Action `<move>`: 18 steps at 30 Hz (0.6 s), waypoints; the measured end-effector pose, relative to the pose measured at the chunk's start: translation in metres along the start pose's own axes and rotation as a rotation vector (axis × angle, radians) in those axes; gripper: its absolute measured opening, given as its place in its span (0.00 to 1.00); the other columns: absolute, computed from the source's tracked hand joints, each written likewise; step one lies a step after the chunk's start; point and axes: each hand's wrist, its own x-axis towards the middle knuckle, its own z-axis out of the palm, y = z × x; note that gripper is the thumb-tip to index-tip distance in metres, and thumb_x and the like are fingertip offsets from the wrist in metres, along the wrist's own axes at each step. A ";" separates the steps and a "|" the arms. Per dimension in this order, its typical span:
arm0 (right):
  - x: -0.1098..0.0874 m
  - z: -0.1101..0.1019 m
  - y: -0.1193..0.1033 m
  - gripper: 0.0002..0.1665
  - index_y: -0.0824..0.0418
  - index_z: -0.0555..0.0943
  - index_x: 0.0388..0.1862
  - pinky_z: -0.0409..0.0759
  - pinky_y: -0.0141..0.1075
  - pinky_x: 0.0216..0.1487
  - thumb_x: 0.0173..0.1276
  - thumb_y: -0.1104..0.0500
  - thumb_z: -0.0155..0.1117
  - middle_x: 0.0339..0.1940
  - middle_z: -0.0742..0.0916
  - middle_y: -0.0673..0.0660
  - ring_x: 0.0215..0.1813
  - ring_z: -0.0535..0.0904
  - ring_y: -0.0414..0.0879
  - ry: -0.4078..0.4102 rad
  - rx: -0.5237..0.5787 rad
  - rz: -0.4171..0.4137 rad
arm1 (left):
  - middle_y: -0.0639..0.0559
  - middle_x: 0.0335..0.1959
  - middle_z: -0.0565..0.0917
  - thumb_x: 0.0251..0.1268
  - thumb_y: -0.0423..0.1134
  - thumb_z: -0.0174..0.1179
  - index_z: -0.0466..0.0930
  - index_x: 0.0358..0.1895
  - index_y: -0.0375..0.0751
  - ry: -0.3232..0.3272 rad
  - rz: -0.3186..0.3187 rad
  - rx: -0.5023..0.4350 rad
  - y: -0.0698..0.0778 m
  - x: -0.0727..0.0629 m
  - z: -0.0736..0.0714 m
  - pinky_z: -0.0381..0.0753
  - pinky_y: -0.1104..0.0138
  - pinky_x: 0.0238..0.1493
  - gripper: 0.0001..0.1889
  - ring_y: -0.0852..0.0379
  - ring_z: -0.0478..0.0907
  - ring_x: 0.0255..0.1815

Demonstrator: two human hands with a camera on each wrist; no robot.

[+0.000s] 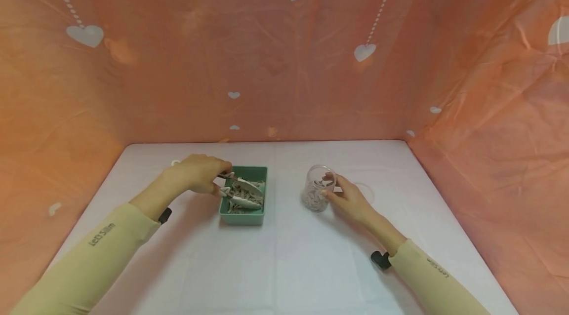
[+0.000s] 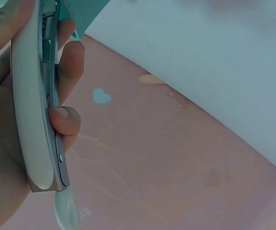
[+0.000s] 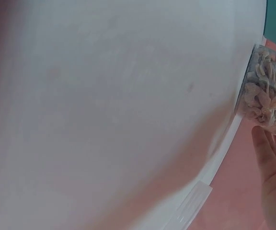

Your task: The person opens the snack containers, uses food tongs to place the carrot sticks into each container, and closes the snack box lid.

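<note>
My left hand (image 1: pixel 200 172) grips a pair of tongs (image 1: pixel 250 187) with metal tips and pale handles. The tips are apart, down in a green rectangular container (image 1: pixel 243 219) with greyish-brown dried pieces (image 1: pixel 242 191) in it. Fingers wrap round the tongs' handle (image 2: pixel 30 105) in the left wrist view. To the right, my right hand (image 1: pixel 353 201) holds a clear jar (image 1: pixel 316 199) between thumb and fingers. Similar dried pieces fill the jar's lower part; it appears at the right edge of the right wrist view (image 3: pixel 267 91).
A clear round lid (image 1: pixel 372 192) lies on the white table (image 1: pixel 275 265) just right of the jar. Orange cloth (image 1: pixel 266 68) with white hearts hangs behind the table and at both sides. The container and the jar stand apart, with bare tabletop between them.
</note>
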 end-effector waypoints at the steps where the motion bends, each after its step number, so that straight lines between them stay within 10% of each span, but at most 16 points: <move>1: 0.000 0.000 0.000 0.33 0.73 0.67 0.74 0.78 0.52 0.65 0.79 0.57 0.63 0.68 0.79 0.69 0.73 0.73 0.64 0.000 0.000 -0.003 | 0.53 0.47 0.88 0.53 0.40 0.78 0.83 0.51 0.48 0.003 0.002 0.004 0.001 0.000 0.000 0.81 0.47 0.45 0.21 0.49 0.83 0.43; 18: -0.001 0.000 0.001 0.33 0.74 0.67 0.74 0.79 0.52 0.65 0.79 0.57 0.63 0.68 0.79 0.70 0.72 0.74 0.65 0.006 -0.007 -0.003 | 0.60 0.34 0.85 0.55 0.42 0.78 0.83 0.40 0.53 0.049 0.029 0.045 0.004 -0.004 0.002 0.77 0.54 0.34 0.13 0.56 0.76 0.29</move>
